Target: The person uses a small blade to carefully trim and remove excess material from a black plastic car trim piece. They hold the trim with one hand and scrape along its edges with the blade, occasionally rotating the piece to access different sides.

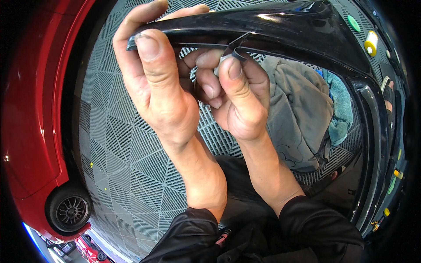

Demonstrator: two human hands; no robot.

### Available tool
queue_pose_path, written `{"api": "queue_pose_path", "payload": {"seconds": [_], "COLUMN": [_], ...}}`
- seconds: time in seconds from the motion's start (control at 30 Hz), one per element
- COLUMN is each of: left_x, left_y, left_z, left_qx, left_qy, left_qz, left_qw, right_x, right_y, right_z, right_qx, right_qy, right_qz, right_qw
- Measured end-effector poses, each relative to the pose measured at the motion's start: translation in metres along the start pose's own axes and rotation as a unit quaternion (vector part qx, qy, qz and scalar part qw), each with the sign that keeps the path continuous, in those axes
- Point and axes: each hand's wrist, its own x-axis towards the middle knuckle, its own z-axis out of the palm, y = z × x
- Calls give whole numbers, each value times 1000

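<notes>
A long glossy black car body part [302,39] runs across the top of the head view, narrowing toward the left and bending down at the right. My left hand [166,87] holds its narrow left end, thumb on the near face and fingers wrapped behind. Right of it, my right hand [241,94] is closed in a pinch. Between its thumb and fingers is a thin dark strip [239,53], curled at the thumb, with a pointed end reaching up against the part's lower edge. Whether the strip is still joined to the part I cannot tell.
Grey cloth [294,109] and a teal towel [342,114] lie on the slatted floor tiles [127,144]. On the left stands a red car [30,96]. A yellow-and-white roll [371,43] and a green round piece [353,23] sit at the upper right, near a sandalled foot [387,93].
</notes>
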Motion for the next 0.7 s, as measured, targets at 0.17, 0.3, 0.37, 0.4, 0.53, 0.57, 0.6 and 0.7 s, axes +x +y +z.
{"api": "queue_pose_path", "payload": {"seconds": [0.17,0.3,0.37,0.4,0.53,0.57,0.6,0.7], "left_x": [3,5,4,4,2,1,0,-4], "left_y": [7,14,10,7,-3,-4,-4,-2], "left_z": [-1,-7,-7,-7,-5,-5,-5,-3], "left_qx": [-19,-28,-26,-24,-30,-43,-45,-25], "left_qy": [-43,-68,-62,-57,-46,-51,-44,-9], "left_qz": [-14,-46,-35,-23,14,17,14,0], "left_qw": [999,996,997,998,998,998,998,1000], "right_x": [-2,-3,-3,-3,-4,-4,-4,-4], "right_y": [-1,-1,-1,-1,0,1,1,0], "right_z": [0,0,-1,-1,-1,-1,-1,-1], "right_qx": [9,12,14,10,14,15,16,18], "right_qy": [2,17,12,13,19,20,21,22], "right_qz": [1,9,6,8,0,-2,-4,-3], "right_qw": [1000,1000,1000,1000,1000,1000,1000,1000]}}
